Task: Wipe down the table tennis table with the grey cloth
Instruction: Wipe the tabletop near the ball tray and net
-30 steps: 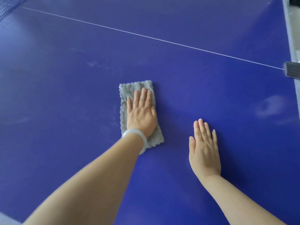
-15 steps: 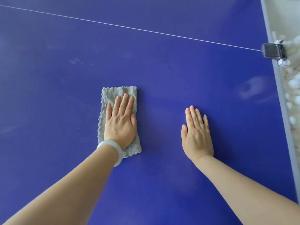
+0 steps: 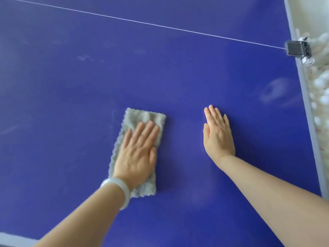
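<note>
- Grey cloth (image 3: 142,116) lay flat on the blue table tennis table (image 3: 178,72), folded into a long rectangle, roughly in the middle of the visible surface and nearer the person than the far side.
- The left hand (image 3: 137,154) pressed down on the cloth, palm flat, fingers straight and close together. Nothing was curled round the fabric.
- The cloth showed beyond the fingertips at its far end, along the hand's left side, and at the near right corner beside the wrist.
- A pale bangle (image 3: 122,188) sat on the left wrist, just at the cloth's near edge.
- The right hand (image 3: 218,134) rested palm down on bare table to the right of the cloth, apart from it. Its fingers were straight and together, the thumb lay alongside, and it held nothing.
- A thin white line (image 3: 160,26) crossed the far part of the table from upper left down to the right edge.
- There the line met a black clamp (image 3: 297,49) fixed on the table's side.
- A pale cloudy smudge (image 3: 274,90) marked the surface near the right edge, and a fainter mark (image 3: 83,57) lay far off to the left.
- A grey-white border strip (image 3: 309,122) ran down the right edge.
- Beyond it sat blurred white balls (image 3: 320,90), too soft to count.
</note>
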`<action>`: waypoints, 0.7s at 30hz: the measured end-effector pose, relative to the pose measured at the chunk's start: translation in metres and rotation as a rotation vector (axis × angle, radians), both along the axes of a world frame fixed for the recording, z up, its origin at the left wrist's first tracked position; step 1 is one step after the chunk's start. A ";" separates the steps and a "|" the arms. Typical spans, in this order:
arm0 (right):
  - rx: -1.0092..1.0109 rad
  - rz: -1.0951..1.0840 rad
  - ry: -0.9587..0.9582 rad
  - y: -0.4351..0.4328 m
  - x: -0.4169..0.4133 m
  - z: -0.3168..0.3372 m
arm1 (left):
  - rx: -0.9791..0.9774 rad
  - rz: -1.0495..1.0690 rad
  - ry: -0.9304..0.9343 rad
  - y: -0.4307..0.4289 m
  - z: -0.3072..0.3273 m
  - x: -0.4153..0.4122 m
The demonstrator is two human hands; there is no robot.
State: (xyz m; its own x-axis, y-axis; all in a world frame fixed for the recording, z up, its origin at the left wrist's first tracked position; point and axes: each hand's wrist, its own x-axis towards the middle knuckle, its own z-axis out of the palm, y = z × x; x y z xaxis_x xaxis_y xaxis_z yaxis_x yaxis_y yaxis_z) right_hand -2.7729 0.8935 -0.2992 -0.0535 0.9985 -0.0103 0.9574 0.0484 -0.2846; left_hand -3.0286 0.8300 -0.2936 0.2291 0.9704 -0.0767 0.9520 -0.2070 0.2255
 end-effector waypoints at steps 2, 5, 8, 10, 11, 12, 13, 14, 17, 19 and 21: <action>0.009 -0.008 0.020 0.000 0.000 0.001 | -0.019 0.141 0.002 0.006 0.001 -0.011; 0.013 -0.026 0.113 0.000 0.000 0.004 | -0.032 0.296 -0.001 0.003 -0.001 0.016; -0.050 -0.145 0.468 -0.010 0.001 0.011 | -0.020 0.280 -0.003 -0.023 -0.001 0.070; -0.113 -0.191 0.635 -0.027 0.004 0.013 | -0.004 0.146 -0.063 -0.054 -0.003 0.111; -0.135 -0.170 0.645 -0.034 0.007 0.014 | 0.000 0.076 -0.087 -0.071 -0.002 0.129; -0.155 -0.136 0.640 -0.038 0.009 0.016 | 0.001 0.005 -0.105 -0.085 -0.001 0.140; -0.174 -0.098 0.616 -0.040 0.011 0.017 | 0.002 -0.068 -0.110 -0.095 0.001 0.143; -0.193 -0.061 0.569 -0.038 0.013 0.018 | 0.006 -0.143 -0.104 -0.100 0.002 0.136; -0.222 0.056 0.289 -0.039 0.017 0.014 | 0.030 -0.254 -0.056 -0.094 -0.001 0.075; -0.205 0.110 0.119 -0.044 0.018 0.008 | 0.060 -0.124 -0.008 -0.082 -0.004 0.022; -0.219 0.124 0.043 -0.044 0.019 0.005 | 0.030 0.125 -0.009 -0.070 -0.003 -0.017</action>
